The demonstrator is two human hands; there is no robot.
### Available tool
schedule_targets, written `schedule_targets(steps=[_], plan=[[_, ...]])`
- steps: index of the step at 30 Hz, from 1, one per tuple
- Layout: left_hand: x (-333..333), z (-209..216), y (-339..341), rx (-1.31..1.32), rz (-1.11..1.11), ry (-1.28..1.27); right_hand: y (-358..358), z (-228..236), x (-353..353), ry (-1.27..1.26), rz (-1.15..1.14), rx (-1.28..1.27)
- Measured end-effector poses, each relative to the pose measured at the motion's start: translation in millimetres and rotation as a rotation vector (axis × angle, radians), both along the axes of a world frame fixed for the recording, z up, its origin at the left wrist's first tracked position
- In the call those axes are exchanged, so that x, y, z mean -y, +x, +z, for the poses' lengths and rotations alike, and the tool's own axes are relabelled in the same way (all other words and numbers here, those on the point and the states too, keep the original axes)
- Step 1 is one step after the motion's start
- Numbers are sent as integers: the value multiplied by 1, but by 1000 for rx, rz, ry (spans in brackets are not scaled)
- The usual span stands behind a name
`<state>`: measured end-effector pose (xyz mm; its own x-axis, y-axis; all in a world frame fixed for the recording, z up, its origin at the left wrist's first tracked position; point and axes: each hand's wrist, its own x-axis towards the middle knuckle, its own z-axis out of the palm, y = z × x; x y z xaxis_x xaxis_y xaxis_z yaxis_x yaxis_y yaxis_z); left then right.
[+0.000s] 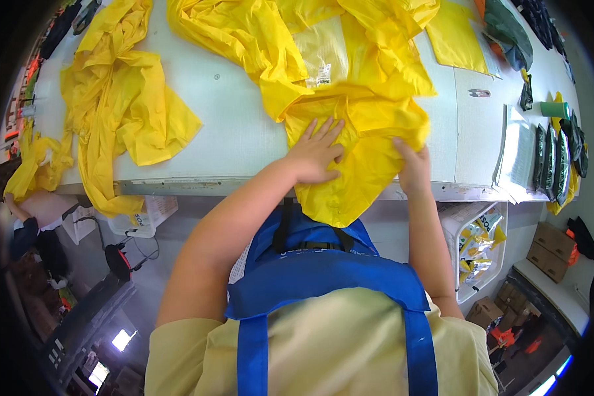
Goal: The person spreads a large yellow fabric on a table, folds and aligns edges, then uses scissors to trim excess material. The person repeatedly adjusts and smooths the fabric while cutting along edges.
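Note:
A thin, shiny yellow garment [353,155], like a rain jacket, lies crumpled over the white table's front edge, its lower part hanging toward me. A pale ribbed lining with a small white label [323,74] shows in its opening. My left hand [318,153] rests flat on the near part, fingers spread. At that part's right edge, my right hand [414,166] holds the fabric between thumb and fingers; the fingertips are partly hidden. A second crumpled yellow garment [115,109] lies to the left, one end drooping over the edge.
At the far right are a flat folded yellow piece [457,39], a green roll [554,109], clear sheets [515,148] and several dark packets [551,162]. Below the table stand white baskets [457,237] [155,214]. A co-worker's hand [14,206] touches yellow fabric at the left.

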<state>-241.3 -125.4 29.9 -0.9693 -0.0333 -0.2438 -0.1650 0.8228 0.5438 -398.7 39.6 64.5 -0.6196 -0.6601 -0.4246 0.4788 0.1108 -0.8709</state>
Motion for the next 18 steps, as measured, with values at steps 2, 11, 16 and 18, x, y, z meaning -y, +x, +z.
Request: schedule_targets(steps=[2,11,16,18], plan=[[13,-9,-1,-81,61,206,13,0,14,149,466,-747],[38,2,-3,-414,569,36,19,3,33,456,1155,-1509],[24,-24,7,-232,44,-262,-22,-17,6,201,1016,-1143],[18,-19,15,-121,27,-291,-24,0,-15,481,911,-1586]])
